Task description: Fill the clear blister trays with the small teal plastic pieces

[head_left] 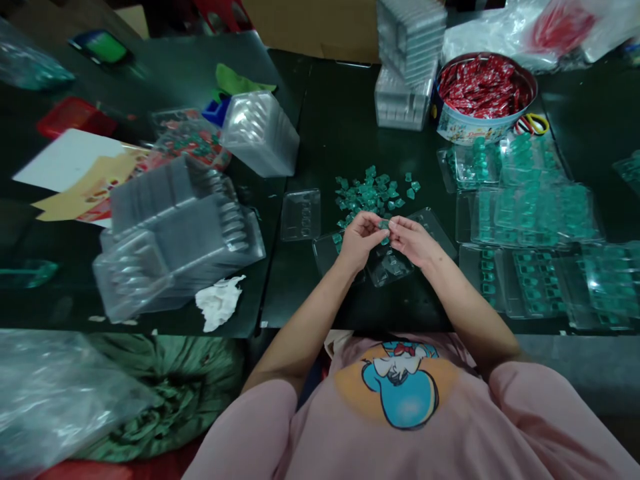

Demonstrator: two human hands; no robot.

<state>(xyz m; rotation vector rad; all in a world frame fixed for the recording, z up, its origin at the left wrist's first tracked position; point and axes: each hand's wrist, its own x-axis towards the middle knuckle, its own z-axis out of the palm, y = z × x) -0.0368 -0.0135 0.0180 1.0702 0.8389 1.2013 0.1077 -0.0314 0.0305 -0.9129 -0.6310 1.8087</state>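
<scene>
Both hands meet over a clear plastic tray (393,268) near the front of the dark table. My left hand (361,238) has its fingers pinched around a small green piece (384,233). From the other side, my right hand (411,241) touches the same piece with closed fingertips. Just beyond the hands lies a loose pile of green translucent pieces (367,193), with a few lying apart to its right. A small clear lid (301,215) rests flat to the left of the pile. Part of the tray is hidden under the hands.
Stacked clear trays (185,233) fill the left side beside a crumpled tissue (219,303). Trays filled with green pieces (537,213) cover the right. A round tin (483,127) of red packets and more stacked clear boxes (405,100) stand at the back.
</scene>
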